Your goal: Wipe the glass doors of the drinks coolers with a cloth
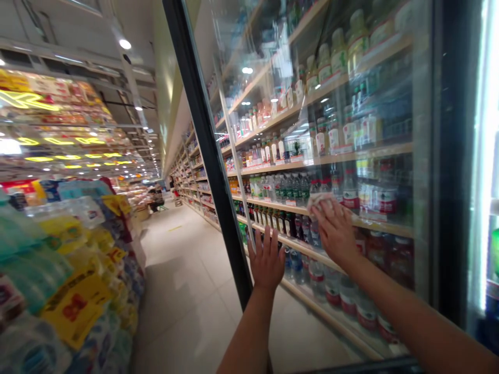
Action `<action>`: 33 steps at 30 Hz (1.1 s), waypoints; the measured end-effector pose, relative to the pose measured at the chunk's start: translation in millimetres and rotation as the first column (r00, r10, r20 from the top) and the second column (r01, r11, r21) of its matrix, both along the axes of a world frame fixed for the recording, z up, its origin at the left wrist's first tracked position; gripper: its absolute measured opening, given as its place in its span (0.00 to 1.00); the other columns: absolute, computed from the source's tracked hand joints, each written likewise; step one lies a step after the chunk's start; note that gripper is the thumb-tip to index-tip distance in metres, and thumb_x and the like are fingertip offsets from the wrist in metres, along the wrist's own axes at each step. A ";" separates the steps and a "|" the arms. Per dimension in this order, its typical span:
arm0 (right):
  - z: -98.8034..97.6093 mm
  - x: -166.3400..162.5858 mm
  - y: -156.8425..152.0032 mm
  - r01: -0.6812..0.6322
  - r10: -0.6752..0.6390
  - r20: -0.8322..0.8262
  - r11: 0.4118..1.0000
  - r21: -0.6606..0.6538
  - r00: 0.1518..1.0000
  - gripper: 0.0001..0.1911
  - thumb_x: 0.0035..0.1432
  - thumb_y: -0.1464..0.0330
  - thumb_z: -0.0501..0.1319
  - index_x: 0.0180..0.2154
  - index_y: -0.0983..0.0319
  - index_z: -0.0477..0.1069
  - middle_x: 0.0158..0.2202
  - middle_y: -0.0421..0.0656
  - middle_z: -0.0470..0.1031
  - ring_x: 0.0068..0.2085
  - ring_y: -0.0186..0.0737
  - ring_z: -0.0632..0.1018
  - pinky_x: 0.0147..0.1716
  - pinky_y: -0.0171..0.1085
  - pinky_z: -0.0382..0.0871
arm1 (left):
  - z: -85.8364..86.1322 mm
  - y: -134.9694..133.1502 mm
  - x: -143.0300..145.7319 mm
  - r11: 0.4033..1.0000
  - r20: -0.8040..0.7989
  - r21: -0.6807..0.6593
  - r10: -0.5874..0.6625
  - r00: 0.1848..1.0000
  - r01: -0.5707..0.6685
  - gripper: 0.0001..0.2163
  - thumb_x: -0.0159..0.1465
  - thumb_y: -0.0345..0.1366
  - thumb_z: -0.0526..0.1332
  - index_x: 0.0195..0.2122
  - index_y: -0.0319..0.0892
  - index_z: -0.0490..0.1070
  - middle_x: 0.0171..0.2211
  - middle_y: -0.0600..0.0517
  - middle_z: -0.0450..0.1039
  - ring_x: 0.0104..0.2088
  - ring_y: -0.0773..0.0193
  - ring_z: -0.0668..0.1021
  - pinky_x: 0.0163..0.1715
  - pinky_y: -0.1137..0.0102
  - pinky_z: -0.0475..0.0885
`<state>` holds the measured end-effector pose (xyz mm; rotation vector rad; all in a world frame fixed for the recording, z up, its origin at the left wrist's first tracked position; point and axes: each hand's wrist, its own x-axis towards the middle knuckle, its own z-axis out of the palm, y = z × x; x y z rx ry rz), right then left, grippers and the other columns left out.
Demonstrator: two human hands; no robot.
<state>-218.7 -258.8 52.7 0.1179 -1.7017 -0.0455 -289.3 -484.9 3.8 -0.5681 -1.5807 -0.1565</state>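
Observation:
A glass cooler door (362, 93) with a black frame (202, 130) swings out in front of me. My left hand (267, 262) lies flat on the glass near the frame, fingers stretched upward. My right hand (335, 231) presses a pale cloth (320, 201) against the glass higher up and to the right, fingers spread over it. Both forearms reach in from the bottom edge.
Through the glass show long shelves (296, 205) of bottled drinks along the aisle. Stacked water packs with yellow price tags (74, 306) stand on the left. The tiled aisle floor (183, 280) runs away between them. A bright cooler interior (487, 156) is at far right.

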 end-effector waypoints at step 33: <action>57.4 -13.6 -48.2 -0.190 0.137 0.172 0.919 0.345 0.975 0.28 0.67 0.73 0.53 0.66 0.52 0.62 0.68 0.39 0.64 0.72 0.42 0.56 0.69 0.50 0.46 | 0.3 1.9 -3.7 1.000 0.003 0.001 0.017 1.000 -0.017 0.28 0.69 0.38 0.57 0.69 0.39 0.56 0.67 0.42 0.61 0.72 0.50 0.49 0.71 0.49 0.48</action>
